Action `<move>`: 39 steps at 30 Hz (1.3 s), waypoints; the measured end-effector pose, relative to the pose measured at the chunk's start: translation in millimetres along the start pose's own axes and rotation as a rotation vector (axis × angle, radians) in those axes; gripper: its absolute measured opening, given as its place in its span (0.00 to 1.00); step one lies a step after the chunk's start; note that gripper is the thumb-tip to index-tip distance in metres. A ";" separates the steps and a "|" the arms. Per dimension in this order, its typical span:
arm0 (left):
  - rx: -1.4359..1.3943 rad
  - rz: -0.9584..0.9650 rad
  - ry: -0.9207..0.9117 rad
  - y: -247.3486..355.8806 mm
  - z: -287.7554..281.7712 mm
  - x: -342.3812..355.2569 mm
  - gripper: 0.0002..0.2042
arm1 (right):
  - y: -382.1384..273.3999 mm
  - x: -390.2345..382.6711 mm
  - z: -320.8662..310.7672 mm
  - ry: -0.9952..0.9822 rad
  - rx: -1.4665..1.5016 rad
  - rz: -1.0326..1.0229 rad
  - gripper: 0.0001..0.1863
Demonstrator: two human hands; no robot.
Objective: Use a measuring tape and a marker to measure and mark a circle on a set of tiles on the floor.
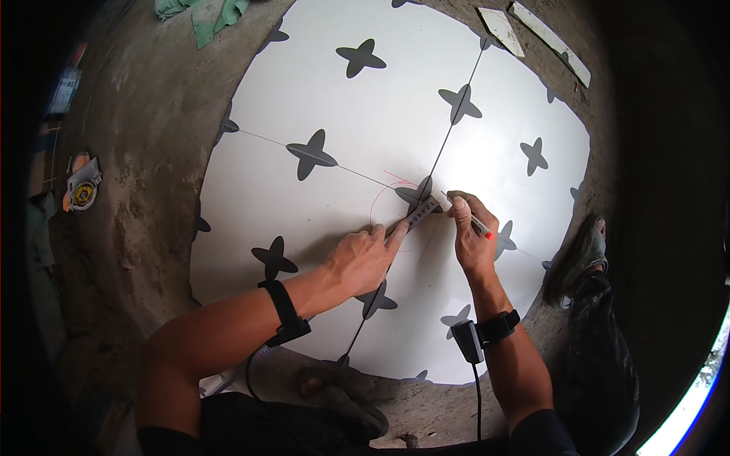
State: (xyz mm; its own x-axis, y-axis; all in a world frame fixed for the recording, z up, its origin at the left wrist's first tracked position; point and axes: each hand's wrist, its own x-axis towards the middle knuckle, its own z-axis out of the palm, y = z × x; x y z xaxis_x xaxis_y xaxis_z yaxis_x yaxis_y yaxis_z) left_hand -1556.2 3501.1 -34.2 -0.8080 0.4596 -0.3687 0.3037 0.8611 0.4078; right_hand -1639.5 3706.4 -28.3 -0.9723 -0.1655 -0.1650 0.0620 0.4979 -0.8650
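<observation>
A dark ruler (422, 213) with light numbers lies slantwise on a large white tile sheet (289, 220) patterned with dark four-petal shapes. The fingers of my left hand (361, 262) are closed on its near end and press it down; most of that end is hidden beneath them. At the ruler's far end, my right hand (477, 228) pinches a white marker pen (477, 222) with a red end, its tip side pointing up and left over the sheet. Thin red lines, one a curved arc (374, 205), are drawn around the dark shape by the ruler.
Two narrow offcuts (551, 42) lie beyond the sheet's far right corner. A green cloth (209, 17) is at the far left edge. A tape measure (84, 191) rests on the rough floor at left. My shod foot (584, 258) stands beside the sheet's right edge.
</observation>
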 end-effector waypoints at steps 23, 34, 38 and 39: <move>0.014 -0.009 -0.042 1.9 -5.1 0.0 0.36 | -0.7 -1.6 3.1 -0.030 -0.002 0.007 0.25; 0.025 -0.007 -0.034 2.6 -5.2 0.8 0.36 | -1.6 -0.6 4.4 -0.024 0.018 -0.004 0.26; -0.018 -0.015 -0.029 1.3 -1.8 -0.2 0.39 | -6.5 2.9 7.1 -0.054 0.043 0.016 0.26; -0.019 -0.014 -0.027 1.7 -0.8 -0.1 0.39 | -6.8 4.2 7.4 -0.054 0.041 0.015 0.26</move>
State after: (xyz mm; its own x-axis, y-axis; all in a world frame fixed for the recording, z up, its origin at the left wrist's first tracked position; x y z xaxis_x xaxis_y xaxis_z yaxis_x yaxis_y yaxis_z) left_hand -1556.0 3502.3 -32.8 -0.7979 0.4535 -0.3970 0.2827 0.8633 0.4180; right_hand -1642.3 3696.0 -26.6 -0.9578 -0.2042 -0.2021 0.0867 0.4652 -0.8810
